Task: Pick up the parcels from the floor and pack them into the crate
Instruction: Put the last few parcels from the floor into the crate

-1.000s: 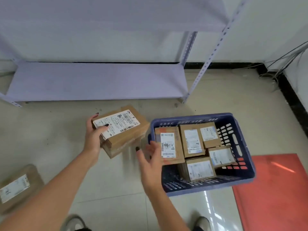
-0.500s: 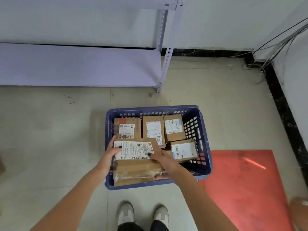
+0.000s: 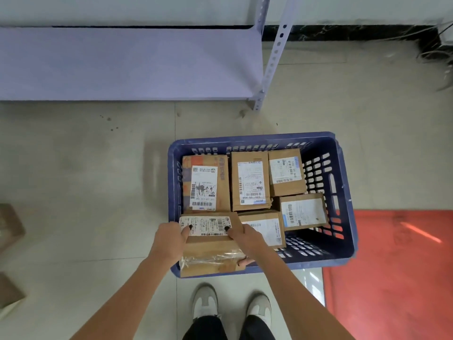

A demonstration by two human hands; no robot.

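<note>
A blue slatted plastic crate point(image 3: 343, 192) stands on the tiled floor in front of my feet. Inside it lie several brown cardboard parcels with white labels point(image 3: 250, 180). I hold one more brown parcel point(image 3: 210, 251) with a white label at the crate's near left corner, over the rim. My left hand point(image 3: 169, 241) grips its left side. My right hand point(image 3: 245, 241) grips its right side, thumb on the label and fingers under the edge.
A pale purple metal shelf point(image 3: 122, 62) with a perforated post point(image 3: 272, 60) stands beyond the crate. A red mat point(image 3: 392, 271) lies on the floor at the right. Brown parcels point(image 3: 9, 227) show at the left edge. Cables point(image 3: 436, 47) run along the back right wall.
The parcel was in my left hand alone, left of the crate; both hands now hold it at the crate's near left corner. It sits slightly lower than half a second ago.
</note>
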